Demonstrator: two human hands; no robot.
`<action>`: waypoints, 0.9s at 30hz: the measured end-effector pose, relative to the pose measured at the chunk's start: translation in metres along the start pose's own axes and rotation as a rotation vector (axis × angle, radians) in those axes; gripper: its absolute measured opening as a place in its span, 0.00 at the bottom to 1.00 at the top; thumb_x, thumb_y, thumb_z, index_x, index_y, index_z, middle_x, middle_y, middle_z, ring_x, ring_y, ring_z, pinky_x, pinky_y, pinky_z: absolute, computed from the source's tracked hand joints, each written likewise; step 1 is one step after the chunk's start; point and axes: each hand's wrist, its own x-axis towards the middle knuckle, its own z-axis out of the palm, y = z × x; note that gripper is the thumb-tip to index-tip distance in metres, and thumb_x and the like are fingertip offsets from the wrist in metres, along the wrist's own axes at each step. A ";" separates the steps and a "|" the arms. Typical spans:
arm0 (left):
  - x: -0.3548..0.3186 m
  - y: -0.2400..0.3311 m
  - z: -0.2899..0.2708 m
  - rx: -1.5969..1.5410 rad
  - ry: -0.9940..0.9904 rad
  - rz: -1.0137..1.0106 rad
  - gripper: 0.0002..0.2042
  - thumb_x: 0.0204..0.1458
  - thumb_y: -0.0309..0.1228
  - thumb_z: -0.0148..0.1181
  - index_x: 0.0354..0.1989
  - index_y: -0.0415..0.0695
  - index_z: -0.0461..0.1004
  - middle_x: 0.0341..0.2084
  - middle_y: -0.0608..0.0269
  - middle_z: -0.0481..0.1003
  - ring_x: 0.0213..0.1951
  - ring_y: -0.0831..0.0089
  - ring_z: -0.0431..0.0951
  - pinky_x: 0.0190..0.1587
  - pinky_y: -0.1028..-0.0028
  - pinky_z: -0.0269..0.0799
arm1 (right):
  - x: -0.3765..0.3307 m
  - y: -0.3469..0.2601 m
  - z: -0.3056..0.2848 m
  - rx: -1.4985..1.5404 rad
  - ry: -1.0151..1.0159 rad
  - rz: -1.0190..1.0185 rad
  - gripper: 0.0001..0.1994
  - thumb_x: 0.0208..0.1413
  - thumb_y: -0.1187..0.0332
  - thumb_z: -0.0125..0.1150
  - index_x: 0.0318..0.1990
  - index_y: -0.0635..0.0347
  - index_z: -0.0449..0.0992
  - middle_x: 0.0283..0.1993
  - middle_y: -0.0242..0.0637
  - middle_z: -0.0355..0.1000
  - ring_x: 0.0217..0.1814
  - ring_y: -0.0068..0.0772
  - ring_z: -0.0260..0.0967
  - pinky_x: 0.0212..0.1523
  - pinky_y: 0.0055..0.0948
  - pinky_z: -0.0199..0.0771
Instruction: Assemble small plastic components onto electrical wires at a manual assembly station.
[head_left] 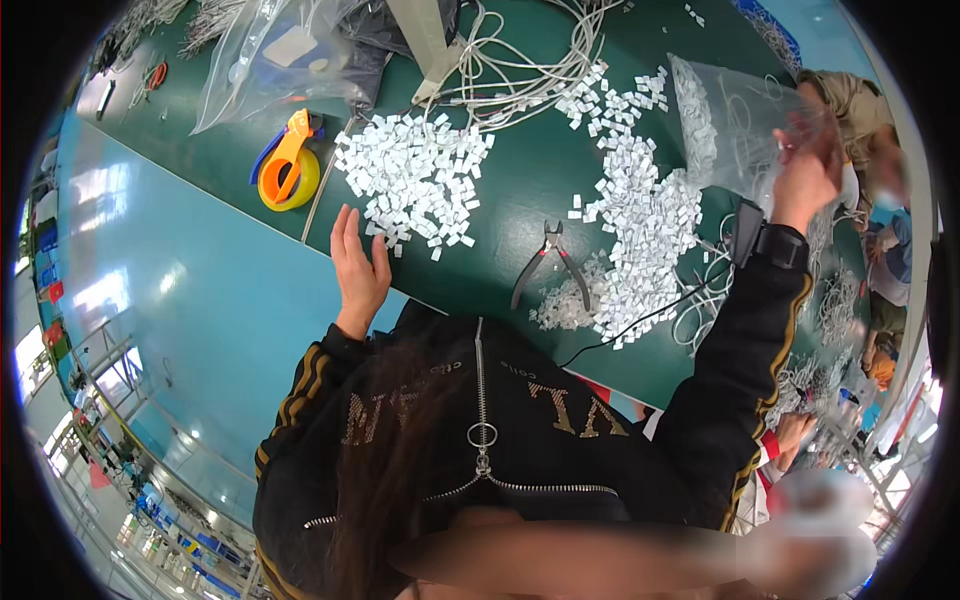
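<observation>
Right hand [808,172] is up at the far right, grip clamped on the edge of a clear plastic bag [725,125], fingers pinched over the film. The bag is lifted off the worktop [520,190], tilted, with a streak of small white pieces lying along its left inner side. A dark wrist strap [775,243] sits just below that hand, above a black sleeve with yellow stripes.

Left hand [358,265] lies flat at the near edge of the worktop, fingers straight and together, grip holding nothing, fingertips just beside a heap of small white tags [412,172]. That heap spreads across the dark green surface towards the middle.

A second, longer spill of white tags [645,215] runs down the right half of the worktop, directly under the raised bag. Between the two piles rests a pair of black-handled pliers [548,262], handles apart, pointing toward the person. Below the pliers, a small mound of clear bits [562,305].

Further out: an orange and yellow tape dispenser [288,165] left of the first heap, a tangle of white cables [520,70] at the far edge, and another clear bag [275,55] at the far left corner. A thin black cable [640,322] crosses the near right edge.
</observation>
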 end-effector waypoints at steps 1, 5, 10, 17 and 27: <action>0.001 -0.004 -0.001 -0.007 0.000 0.004 0.23 0.51 0.22 0.57 0.56 0.31 0.61 0.56 0.39 0.63 0.56 0.45 0.65 0.57 0.61 0.63 | 0.000 -0.010 0.000 0.045 -0.031 -0.024 0.19 0.64 0.63 0.47 0.60 0.57 0.64 0.42 0.45 0.75 0.32 0.34 0.77 0.25 0.20 0.68; 0.007 -0.020 -0.006 -0.051 0.001 0.013 0.23 0.51 0.23 0.57 0.56 0.31 0.61 0.56 0.39 0.63 0.56 0.45 0.65 0.57 0.61 0.63 | -0.016 -0.045 0.026 0.240 -0.123 -0.046 0.20 0.63 0.62 0.48 0.60 0.58 0.65 0.43 0.44 0.75 0.39 0.40 0.77 0.30 0.26 0.72; 0.020 -0.037 -0.003 -0.091 -0.004 0.045 0.23 0.52 0.23 0.57 0.57 0.31 0.61 0.55 0.38 0.63 0.55 0.45 0.65 0.57 0.60 0.62 | -0.045 -0.039 0.084 0.301 -0.195 0.042 0.19 0.60 0.59 0.52 0.55 0.59 0.71 0.43 0.45 0.76 0.41 0.44 0.76 0.35 0.32 0.74; 0.021 -0.065 -0.011 -0.206 -0.089 0.064 0.29 0.52 0.32 0.60 0.60 0.32 0.58 0.59 0.35 0.57 0.60 0.42 0.60 0.60 0.56 0.58 | -0.230 -0.052 0.151 -0.432 -0.550 -0.612 0.26 0.45 0.60 0.69 0.52 0.60 0.72 0.48 0.50 0.72 0.48 0.50 0.70 0.52 0.40 0.69; 0.040 -0.068 0.023 0.187 -0.269 0.277 0.41 0.52 0.50 0.55 0.65 0.32 0.50 0.64 0.33 0.48 0.66 0.39 0.47 0.64 0.46 0.46 | -0.364 0.055 0.205 -0.639 -0.900 -0.517 0.49 0.42 0.42 0.66 0.68 0.56 0.51 0.69 0.70 0.36 0.71 0.73 0.31 0.64 0.68 0.37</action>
